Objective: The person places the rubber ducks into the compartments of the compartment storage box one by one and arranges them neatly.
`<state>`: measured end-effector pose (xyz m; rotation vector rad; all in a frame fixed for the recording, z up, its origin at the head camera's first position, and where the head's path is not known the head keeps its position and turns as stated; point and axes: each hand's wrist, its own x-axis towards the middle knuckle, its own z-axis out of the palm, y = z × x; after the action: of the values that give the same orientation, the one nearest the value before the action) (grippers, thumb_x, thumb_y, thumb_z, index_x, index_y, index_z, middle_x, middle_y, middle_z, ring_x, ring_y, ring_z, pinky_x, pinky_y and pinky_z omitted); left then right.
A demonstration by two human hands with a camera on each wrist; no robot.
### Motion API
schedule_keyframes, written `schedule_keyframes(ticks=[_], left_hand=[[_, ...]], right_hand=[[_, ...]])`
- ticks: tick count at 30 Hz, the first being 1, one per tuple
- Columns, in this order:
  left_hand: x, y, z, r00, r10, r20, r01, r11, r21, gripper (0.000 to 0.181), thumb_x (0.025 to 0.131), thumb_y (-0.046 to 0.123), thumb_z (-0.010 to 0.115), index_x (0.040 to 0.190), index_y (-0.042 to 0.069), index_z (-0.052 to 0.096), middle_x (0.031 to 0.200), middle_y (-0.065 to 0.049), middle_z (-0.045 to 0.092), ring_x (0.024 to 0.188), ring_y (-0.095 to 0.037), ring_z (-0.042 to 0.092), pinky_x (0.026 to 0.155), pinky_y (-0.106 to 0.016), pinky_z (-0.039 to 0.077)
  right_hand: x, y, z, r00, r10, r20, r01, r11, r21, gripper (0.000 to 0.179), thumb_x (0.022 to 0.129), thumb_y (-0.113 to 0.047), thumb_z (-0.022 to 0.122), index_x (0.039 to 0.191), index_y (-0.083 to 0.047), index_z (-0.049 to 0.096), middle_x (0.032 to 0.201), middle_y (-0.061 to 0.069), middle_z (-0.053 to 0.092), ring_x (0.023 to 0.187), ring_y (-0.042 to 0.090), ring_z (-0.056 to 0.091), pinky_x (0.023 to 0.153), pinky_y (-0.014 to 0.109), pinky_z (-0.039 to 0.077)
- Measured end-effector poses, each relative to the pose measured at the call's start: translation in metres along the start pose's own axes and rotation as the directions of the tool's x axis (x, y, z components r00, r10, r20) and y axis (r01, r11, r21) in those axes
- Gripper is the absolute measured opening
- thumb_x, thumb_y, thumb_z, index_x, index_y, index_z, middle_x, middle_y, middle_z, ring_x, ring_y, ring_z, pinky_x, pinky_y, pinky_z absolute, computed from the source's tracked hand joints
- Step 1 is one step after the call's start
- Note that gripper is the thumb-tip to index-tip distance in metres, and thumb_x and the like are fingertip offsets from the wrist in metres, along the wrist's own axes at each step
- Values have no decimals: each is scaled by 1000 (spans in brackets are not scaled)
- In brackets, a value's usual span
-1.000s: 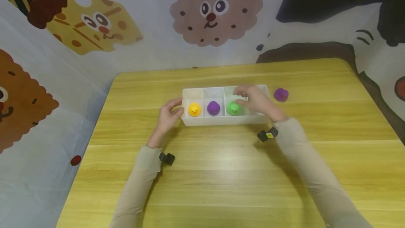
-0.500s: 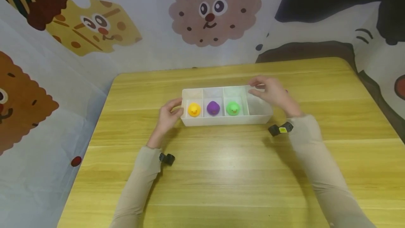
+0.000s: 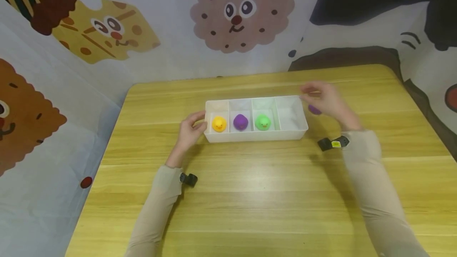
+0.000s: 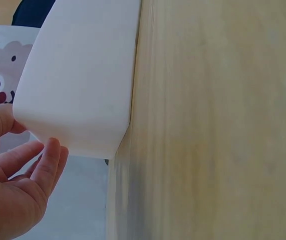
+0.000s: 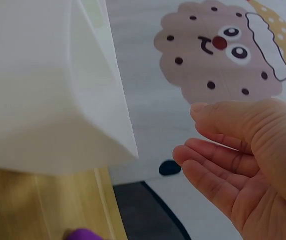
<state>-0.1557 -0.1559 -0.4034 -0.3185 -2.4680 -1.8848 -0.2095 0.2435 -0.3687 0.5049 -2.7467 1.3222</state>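
Note:
A long white box [image 3: 257, 135] with divided compartments stands on the table. In its compartments, from the left, sit a yellow rubber duck [image 3: 219, 123], a purple rubber duck [image 3: 240, 122] and a green rubber duck [image 3: 263, 122]; the rightmost compartment holds nothing. My left hand [image 3: 191, 128] holds the box's left end with curled fingers and thumb, as the left wrist view [image 4: 20, 180] also shows. Beyond the right end, my right hand [image 3: 325, 100] hovers with loosely bent fingers and nothing between them. Partly hidden under it lies a second purple toy [image 3: 314, 110], just peeking into the right wrist view.
The wooden table [image 3: 250, 201] extends toward me and to both sides of the box. Behind it hangs a pale cloth [image 3: 171, 50] printed with cartoon food. Each wrist wears a small black camera, such as the right one [image 3: 333, 143].
My right hand has moved right, from above the green duck and past the box's right end to the loose purple toy. My left hand and the box have stayed in place.

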Motion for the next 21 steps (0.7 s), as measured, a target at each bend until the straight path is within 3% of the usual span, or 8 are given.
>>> schedule_keyframes(ticks=[3,5,8,11,18,21], left_hand=[[0,0,0,1000,4,1,-4,1000,4,38,87,-12,53,124,-19,47,127,-37,44,119,-48,44,97,-49,45],[0,-1,0,1000,5,-1,-5,1000,5,38,87,-12,52,124,-20,46,127,-37,44,118,-48,44,97,-48,45],[0,-1,0,1000,4,-3,-4,1000,2,37,87,-12,52,123,-20,46,127,-37,44,118,-48,44,97,-48,46],[0,-1,0,1000,4,-2,-4,1000,0,37,87,-13,52,123,-21,46,127,-37,44,118,-48,44,97,-49,45],[1,-2,-1,1000,5,0,-5,1000,-2,38,87,-13,52,123,-21,46,127,-37,44,119,-49,44,96,-47,46],[1,-2,0,1000,2,1,-2,1000,0,38,87,-13,52,124,-21,46,127,-37,44,119,-49,44,97,-47,46]], right_hand=[[-3,6,-5,1000,13,-20,-13,1000,6,28,85,1,64,112,9,59,112,27,59,106,39,56,94,47,48],[-4,9,-8,999,28,-34,-28,1000,-6,28,85,0,65,112,9,59,113,26,59,106,36,57,93,37,51],[-7,15,-12,998,46,-52,-48,999,-24,27,86,-1,65,111,8,60,112,25,60,102,19,60,87,15,50],[-10,20,-16,996,65,-61,-67,997,-34,27,86,-2,65,111,8,60,112,26,60,96,6,57,80,3,44],[-17,28,-23,992,110,-56,-113,992,-47,30,88,-11,66,111,7,59,110,26,60,87,-8,51,75,-1,41],[-19,31,-25,989,145,-41,-147,987,-69,34,89,-15,65,113,7,58,112,27,59,92,5,57,74,-1,41]])
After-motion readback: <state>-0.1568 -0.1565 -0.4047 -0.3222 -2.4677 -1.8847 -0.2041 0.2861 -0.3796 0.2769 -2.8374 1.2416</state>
